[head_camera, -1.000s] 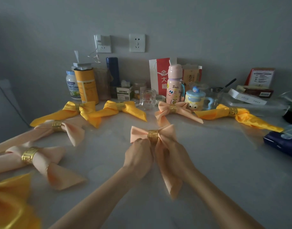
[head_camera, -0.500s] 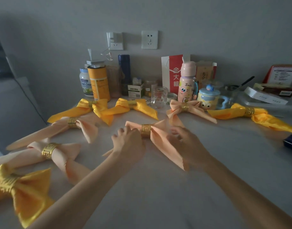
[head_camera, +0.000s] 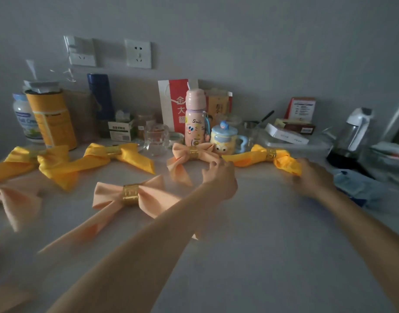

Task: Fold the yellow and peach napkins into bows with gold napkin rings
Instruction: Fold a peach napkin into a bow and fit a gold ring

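A finished peach bow [head_camera: 108,197] with a gold ring [head_camera: 130,194] lies on the table, left of my left forearm, and no hand touches it. My left hand [head_camera: 220,178] hovers with loosely curled fingers near the left tail of a yellow napkin [head_camera: 284,160], which has a gold ring [head_camera: 270,153]. My right hand [head_camera: 313,180] is blurred at that napkin's right end; its grip is unclear. Another peach bow [head_camera: 203,154] lies behind my left hand. Two yellow bows [head_camera: 126,158] [head_camera: 20,160] and a blurred peach bow [head_camera: 15,202] lie to the left.
Along the wall stand an orange can [head_camera: 51,118], a glass [head_camera: 155,138], a pink bottle [head_camera: 195,118], a cartoon mug [head_camera: 223,141] and a clear bottle [head_camera: 354,134]. A blue pack [head_camera: 356,188] lies right of my right hand. The pale table [head_camera: 261,256] stretches toward me.
Both hands let go of the peach bow and moved right toward the yellow napkin. The view swung right, so the peach bow now lies to the left.
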A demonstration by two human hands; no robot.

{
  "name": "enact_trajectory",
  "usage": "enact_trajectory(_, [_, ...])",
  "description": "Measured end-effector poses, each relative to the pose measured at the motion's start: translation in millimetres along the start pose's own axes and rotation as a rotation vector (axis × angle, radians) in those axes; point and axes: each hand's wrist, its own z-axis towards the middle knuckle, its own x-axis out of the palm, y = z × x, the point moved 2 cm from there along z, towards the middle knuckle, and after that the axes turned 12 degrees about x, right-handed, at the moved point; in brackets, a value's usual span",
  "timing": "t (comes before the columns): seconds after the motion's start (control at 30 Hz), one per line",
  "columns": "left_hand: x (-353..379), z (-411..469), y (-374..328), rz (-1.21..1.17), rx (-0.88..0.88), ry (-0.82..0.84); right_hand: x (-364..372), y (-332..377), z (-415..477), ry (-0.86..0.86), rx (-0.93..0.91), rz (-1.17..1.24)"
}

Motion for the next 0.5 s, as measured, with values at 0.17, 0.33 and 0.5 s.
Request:
enact_trajectory(0.17, [20.2, 77.0, 6.5, 0.145, 0.032, -0.01, 10.6, 1.2, 34.2, 0.089, 0.108, 0.029])
enact_trajectory(0.33, [37.9, 129.0, 1.8, 0.262, 0.04, 0.047, 16.9, -0.5, 60.2, 0.23, 0.257, 0.132])
enact_trajectory(0.5, [47.6, 144.2, -8.6, 0.435, 0.044, -0.001, 20.5, 12.3, 69.7, 0.228, 0.202, 0.281])
